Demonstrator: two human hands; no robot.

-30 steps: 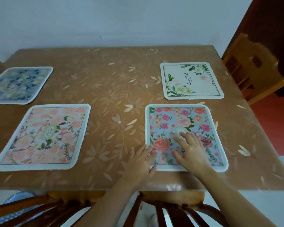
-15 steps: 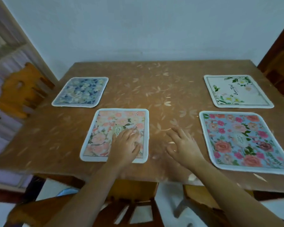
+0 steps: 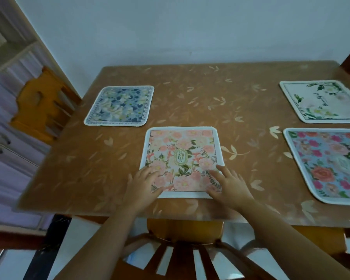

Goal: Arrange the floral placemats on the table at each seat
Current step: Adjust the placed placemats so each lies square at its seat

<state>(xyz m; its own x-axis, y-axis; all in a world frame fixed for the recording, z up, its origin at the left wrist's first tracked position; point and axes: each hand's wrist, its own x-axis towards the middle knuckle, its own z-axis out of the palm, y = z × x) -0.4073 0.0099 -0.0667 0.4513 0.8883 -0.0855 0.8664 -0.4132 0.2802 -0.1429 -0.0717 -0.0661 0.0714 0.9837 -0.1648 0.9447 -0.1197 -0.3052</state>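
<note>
Both your hands lie spread flat on the pink floral square placemat (image 3: pixel 181 161) at lower centre: left hand (image 3: pixel 142 185) and right hand (image 3: pixel 229 186) on its near corners, likely to square it with the brown leaf-patterned table (image 3: pixel 210 102) edge before the chair.

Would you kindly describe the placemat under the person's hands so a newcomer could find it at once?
Start at the brown leaf-patterned table and go to its near edge, above the chair back. The pink placemat lies there, left hand and right hand flat on its near corners. Only it has peach-pink blooms around a gold oval emblem.
</note>
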